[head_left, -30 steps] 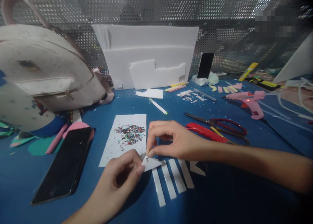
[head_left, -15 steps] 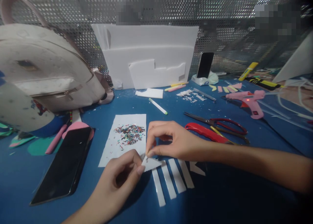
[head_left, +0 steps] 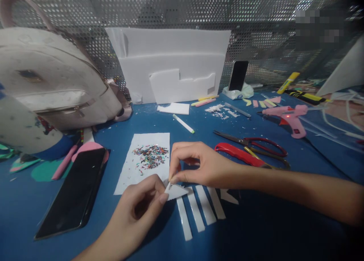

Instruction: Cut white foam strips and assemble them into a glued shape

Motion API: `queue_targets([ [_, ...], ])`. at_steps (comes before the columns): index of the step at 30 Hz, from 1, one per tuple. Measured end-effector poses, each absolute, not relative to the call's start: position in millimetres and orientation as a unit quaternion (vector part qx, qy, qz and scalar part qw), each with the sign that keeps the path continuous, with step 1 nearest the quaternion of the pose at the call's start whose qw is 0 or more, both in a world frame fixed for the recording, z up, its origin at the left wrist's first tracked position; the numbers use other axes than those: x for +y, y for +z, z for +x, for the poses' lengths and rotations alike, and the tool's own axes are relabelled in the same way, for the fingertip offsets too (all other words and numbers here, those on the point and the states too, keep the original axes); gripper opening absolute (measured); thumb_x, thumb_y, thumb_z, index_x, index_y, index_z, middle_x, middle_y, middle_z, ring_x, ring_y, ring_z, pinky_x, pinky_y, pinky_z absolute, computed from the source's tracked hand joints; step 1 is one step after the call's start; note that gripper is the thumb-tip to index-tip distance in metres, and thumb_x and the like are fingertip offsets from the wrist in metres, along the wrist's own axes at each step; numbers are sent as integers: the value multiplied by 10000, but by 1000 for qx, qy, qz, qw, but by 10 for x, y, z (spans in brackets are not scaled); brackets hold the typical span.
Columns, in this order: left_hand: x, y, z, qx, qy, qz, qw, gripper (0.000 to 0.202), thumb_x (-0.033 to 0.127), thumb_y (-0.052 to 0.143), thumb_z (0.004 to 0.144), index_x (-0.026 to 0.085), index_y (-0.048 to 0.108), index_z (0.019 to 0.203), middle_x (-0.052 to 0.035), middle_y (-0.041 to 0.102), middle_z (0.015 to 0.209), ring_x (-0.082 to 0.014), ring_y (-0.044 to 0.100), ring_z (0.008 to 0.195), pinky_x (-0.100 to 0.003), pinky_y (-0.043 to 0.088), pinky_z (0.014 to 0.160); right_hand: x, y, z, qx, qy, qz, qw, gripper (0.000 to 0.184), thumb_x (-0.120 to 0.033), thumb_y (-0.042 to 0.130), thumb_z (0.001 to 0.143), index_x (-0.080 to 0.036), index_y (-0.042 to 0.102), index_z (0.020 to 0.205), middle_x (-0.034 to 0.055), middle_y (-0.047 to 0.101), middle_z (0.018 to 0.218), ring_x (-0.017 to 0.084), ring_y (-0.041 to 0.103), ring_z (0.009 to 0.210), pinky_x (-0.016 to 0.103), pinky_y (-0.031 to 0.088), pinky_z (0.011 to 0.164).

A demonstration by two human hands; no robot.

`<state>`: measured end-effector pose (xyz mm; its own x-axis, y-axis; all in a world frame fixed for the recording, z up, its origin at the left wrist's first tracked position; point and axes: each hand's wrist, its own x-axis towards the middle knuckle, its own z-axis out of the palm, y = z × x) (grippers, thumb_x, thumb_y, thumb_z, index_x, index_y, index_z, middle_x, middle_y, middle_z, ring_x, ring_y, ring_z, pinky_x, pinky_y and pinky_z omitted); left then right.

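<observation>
Between thumb and fingers, my left hand (head_left: 143, 202) pinches a small white triangular foam piece (head_left: 176, 192) by its left end. My right hand (head_left: 196, 164) is closed in a pinch at the top corner of that same piece, where a small pale bit shows under the fingertips. Several white strips (head_left: 184, 221) lie side by side just below and right of the piece. A notched white scrap (head_left: 229, 197) sits right of the strips. Behind my left hand, colourful glitter bits (head_left: 150, 156) are heaped on a white paper sheet (head_left: 125, 183).
Scissors (head_left: 250, 141) and a red utility knife (head_left: 239, 154) lie beyond my right forearm. A pink glue gun (head_left: 292, 118) with a lit red light stands further right. A black phone (head_left: 72, 194) lies at left, near a backpack (head_left: 57, 75). White boards (head_left: 176, 44) stand at the back.
Both hands stay almost in place on the foam piece. The right fingertips have shifted very slightly at its top corner, where a pale sliver now stands up.
</observation>
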<state>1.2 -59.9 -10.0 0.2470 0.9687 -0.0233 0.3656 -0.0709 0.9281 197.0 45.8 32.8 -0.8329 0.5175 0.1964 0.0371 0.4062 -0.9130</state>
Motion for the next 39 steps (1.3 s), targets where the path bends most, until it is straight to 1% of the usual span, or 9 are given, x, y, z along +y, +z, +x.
queue_targets([
  [5, -592, -103, 11, 516, 335, 650, 446, 343, 447, 455, 971, 218, 443, 716, 67, 337, 573, -105, 313, 508, -227, 245, 476, 461, 378, 1983, -812, 504, -172, 238, 92, -158, 690, 834, -167, 632, 764, -9, 593, 839, 107, 546, 806, 246, 417, 721],
  [9, -593, -113, 1, 521, 335, 647, 445, 340, 450, 454, 971, 217, 444, 723, 66, 355, 572, -103, 317, 504, -231, 247, 478, 452, 404, 1984, -822, 489, -175, 233, 95, -141, 675, 832, -166, 625, 756, -10, 598, 830, 108, 550, 801, 252, 409, 713],
  [15, -599, -127, -11, 517, 341, 647, 444, 355, 451, 460, 969, 215, 441, 705, 67, 341, 566, -101, 304, 502, -224, 247, 468, 447, 386, 1982, -849, 449, -163, 223, 126, -95, 657, 833, -172, 603, 749, -14, 600, 826, 111, 546, 812, 248, 419, 755],
  [20, -593, -121, -8, 513, 345, 657, 432, 350, 426, 453, 976, 210, 450, 701, 66, 353, 570, -95, 324, 501, -211, 255, 463, 470, 413, 2011, -881, 402, -146, 201, 166, -61, 637, 837, -169, 559, 738, -23, 588, 840, 109, 526, 838, 251, 406, 783],
  [28, -591, -104, 12, 513, 346, 660, 425, 352, 431, 462, 969, 210, 453, 694, 66, 346, 562, -95, 313, 498, -209, 250, 454, 485, 428, 2031, -892, 389, -137, 186, 191, -51, 626, 844, -172, 534, 729, -25, 558, 817, 110, 507, 834, 248, 395, 774],
  [39, -594, -120, -2, 514, 350, 659, 423, 357, 444, 469, 964, 210, 452, 695, 62, 345, 571, -96, 320, 503, -214, 255, 458, 517, 436, 2046, -904, 368, -120, 181, 178, -62, 636, 850, -172, 556, 735, -28, 571, 788, 116, 500, 825, 254, 392, 773],
])
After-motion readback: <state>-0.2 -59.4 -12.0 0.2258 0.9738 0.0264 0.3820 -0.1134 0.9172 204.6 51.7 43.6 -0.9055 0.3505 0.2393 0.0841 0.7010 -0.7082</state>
